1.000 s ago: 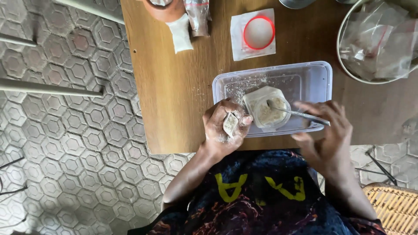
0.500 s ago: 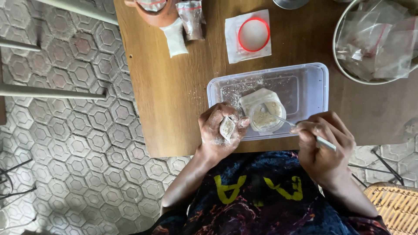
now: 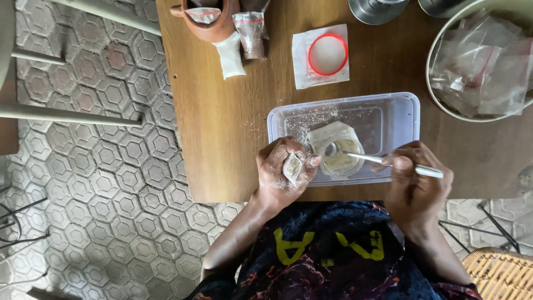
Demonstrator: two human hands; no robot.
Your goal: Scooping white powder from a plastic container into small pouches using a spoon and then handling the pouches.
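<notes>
Head view: left hand (image 3: pixel 282 166) sat at the near edge of the wooden surface (image 3: pixel 222 111), fingers closed round a small clear packet (image 3: pixel 292 168), pinched w/ its mouth facing the tub. Right hand (image 3: pixel 413 178) held a metal spoon (image 3: pixel 383 161), fingers wrapped on the handle, bowl end dipped into an open bag of pale powder (image 3: pixel 340 150). That bag stood inside a clear plastic tub (image 3: pixel 400 119), at its near-left corner; rest of the tub floor was bare but dusted w/ powder. Tub's near wall ran just beside the surface's near edge, so both hands worked right at the lip, wrists hanging off it. Free wood lay left of the tub out to the surface's left edge, & between tub and the far items. Far side: clay pot (image 3: pixel 208 22) w/ filled packets (image 3: pixel 244 33) beside it, a red-ringed lid (image 3: pixel 327 54) on a white square, well apart from the tub. Right: big bowl (image 3: pixel 438 100) holding empty clear bags, near the tub's far-right corner but not touching. Tiled floor (image 3: pixel 100 183) below left; wicker basket (image 3: pixel 502 275) at bottom right.
</notes>
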